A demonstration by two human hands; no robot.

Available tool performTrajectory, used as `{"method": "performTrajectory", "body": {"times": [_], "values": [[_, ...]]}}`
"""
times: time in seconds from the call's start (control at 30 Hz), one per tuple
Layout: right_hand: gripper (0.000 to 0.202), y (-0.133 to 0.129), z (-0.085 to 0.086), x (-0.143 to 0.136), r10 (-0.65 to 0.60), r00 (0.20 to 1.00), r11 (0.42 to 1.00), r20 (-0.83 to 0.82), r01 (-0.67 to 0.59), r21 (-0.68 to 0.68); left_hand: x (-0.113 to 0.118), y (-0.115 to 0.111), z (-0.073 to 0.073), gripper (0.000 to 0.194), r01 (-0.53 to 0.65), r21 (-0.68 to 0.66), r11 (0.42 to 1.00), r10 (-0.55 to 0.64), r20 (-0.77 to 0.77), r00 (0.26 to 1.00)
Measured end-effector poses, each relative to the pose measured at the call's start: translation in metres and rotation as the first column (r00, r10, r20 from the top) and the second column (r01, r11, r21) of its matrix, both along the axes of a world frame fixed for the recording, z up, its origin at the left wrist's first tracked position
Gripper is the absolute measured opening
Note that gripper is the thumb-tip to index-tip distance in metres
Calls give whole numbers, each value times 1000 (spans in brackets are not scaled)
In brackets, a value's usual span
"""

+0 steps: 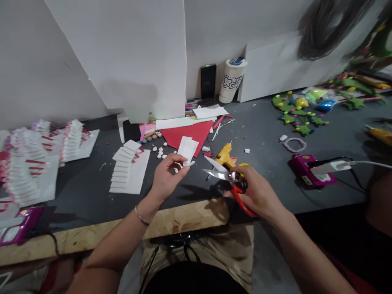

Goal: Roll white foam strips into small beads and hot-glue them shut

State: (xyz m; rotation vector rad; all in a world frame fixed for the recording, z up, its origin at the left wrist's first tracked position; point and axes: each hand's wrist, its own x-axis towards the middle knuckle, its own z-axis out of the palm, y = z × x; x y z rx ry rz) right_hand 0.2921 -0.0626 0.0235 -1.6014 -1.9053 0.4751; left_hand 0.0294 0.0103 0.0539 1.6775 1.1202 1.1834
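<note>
My left hand (167,177) pinches a small white piece (187,163), which looks like cut foam or paper, between thumb and fingertips. In my right hand (259,190) is a pair of scissors (241,202) with red handles. Their blades stand apart and point left, a short way from the white piece. Just past my left fingers, white rectangular strips (189,147) lie on a red sheet (183,136). A yellow glue gun (225,154) rests behind the scissors. Several small white balls (160,153) are scattered beside my left hand.
White stepped strips on a card (136,175) stand to the left, with more stepped models (23,171) beyond. A cup (231,83) and a phone (208,83) are at the wall. Green decorations (301,118) and a purple power strip (309,171) lie on the right.
</note>
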Motion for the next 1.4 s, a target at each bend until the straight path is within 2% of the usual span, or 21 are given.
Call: {"method": "performTrajectory", "body": {"times": [0.13, 0.3, 0.4, 0.5, 0.7, 0.97, 1.17, 1.3, 1.4], "values": [[44, 0, 0, -11, 65, 997, 998, 52, -66, 23, 4, -2, -4, 21, 34, -201, 979, -1, 165, 986], [40, 1, 4, -22, 96, 993, 995, 68, -98, 25, 8, -6, -10, 24, 111, -372, 922, 4, 295, 956], [40, 2, 5, -27, 100, 992, 994, 72, -103, 36, 11, -7, -11, 22, 153, -432, 889, 21, 373, 928], [40, 1, 6, -29, 96, 993, 994, 69, -100, 49, 14, -6, -11, 21, 164, -461, 872, 44, 409, 912], [35, -1, 5, -28, 102, 993, 993, 56, -105, 58, 18, -7, -9, 22, 140, -486, 863, 64, 379, 923], [29, -3, 4, -27, 106, 992, 994, -72, -106, 15, 20, -7, -7, 21, 164, -481, 861, 44, 393, 918], [37, -4, 1, -30, 58, 988, 998, -140, -62, -28, 23, -6, -7, 23, 182, -491, 852, 44, 414, 909], [45, -4, 2, -28, 5, 983, 1000, -186, -8, -17, 23, -4, -5, 22, 219, -540, 813, 42, 428, 903], [47, 6, 6, -11, -124, 982, 992, -141, 124, -8, 19, -1, -6, 25, 325, -573, 752, 46, 537, 842]]}}
